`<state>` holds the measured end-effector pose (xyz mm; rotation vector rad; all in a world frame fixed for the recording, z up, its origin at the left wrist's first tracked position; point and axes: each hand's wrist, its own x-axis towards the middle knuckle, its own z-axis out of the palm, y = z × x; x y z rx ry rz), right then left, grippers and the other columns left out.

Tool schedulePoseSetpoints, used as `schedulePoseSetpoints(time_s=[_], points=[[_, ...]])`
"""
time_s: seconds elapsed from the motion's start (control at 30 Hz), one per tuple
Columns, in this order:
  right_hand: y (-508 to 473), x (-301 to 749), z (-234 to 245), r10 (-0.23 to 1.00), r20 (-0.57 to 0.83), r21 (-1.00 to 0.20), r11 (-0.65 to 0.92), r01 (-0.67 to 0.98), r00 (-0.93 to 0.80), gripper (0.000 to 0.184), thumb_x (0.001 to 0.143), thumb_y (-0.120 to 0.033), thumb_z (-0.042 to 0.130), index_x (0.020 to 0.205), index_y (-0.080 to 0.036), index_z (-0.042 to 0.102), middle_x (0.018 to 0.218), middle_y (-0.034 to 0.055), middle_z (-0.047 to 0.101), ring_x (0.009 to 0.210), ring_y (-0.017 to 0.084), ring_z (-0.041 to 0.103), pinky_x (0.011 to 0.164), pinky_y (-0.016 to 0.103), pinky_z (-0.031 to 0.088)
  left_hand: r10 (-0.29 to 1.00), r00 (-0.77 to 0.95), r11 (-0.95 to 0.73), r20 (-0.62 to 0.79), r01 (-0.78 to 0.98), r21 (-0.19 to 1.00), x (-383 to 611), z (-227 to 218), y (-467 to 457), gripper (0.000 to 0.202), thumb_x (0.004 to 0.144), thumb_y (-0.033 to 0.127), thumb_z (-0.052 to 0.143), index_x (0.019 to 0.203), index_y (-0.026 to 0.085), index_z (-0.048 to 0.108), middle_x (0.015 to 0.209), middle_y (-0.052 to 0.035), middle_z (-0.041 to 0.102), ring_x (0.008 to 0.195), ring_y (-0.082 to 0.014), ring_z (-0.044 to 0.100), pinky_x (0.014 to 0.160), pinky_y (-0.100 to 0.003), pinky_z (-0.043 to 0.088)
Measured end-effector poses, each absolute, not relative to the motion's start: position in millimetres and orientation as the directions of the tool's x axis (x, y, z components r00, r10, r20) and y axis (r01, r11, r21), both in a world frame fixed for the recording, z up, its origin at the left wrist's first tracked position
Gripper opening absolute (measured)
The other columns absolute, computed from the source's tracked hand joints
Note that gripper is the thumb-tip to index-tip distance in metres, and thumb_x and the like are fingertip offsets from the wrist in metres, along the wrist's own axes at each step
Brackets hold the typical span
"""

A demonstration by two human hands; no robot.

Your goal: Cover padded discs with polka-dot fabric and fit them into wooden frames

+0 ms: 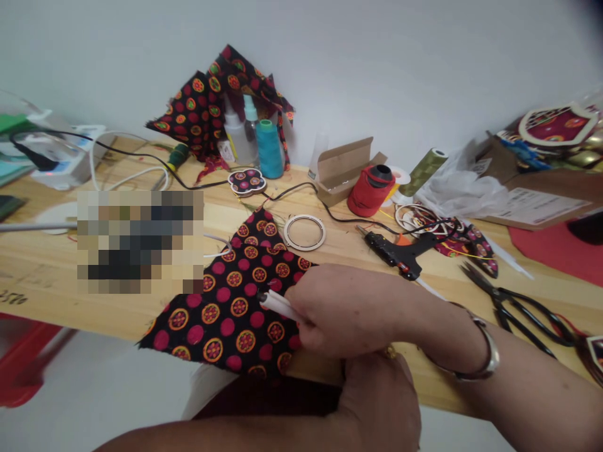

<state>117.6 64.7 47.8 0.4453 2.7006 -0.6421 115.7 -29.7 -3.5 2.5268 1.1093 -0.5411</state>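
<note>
In the head view, the cloth [230, 302] lies at the near edge of the table [340, 250]; it looks light, limp and apt to fray, so a gentle pinch just inside its free left corner should suit. The right hand [336, 307] is closed round a white pen [279, 304] over the cloth, while the left hand's [382, 397] grip I cannot tell

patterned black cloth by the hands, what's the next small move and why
Probably bring the left hand onto the patterned black cloth to steady it: the right hand holds a white pen-like tool over it, while the left hand appears off the cloth.
</note>
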Motion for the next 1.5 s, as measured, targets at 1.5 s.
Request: schedulePoseSetpoints(time_s=[1.5], points=[[72, 136, 46, 0.191, -0.311, -0.495, 0.803, 0.331, -0.931, 0.017, 0.076, -0.018, 0.052, 0.059, -0.016, 0.052, 0.051, -0.0046, 0.045, 0.041, 0.007, 0.037, 0.038, 0.020, 0.025, 0.679, 0.633, -0.641, -0.372, 0.758, 0.121, 112, -13, -38, 0.030, 0.087, 0.018, 0.051, 0.110, 0.011, 0.070, 0.086, -0.0190, 0.072, 0.066, -0.0283, 0.069, 0.044, -0.031, 0.047]])
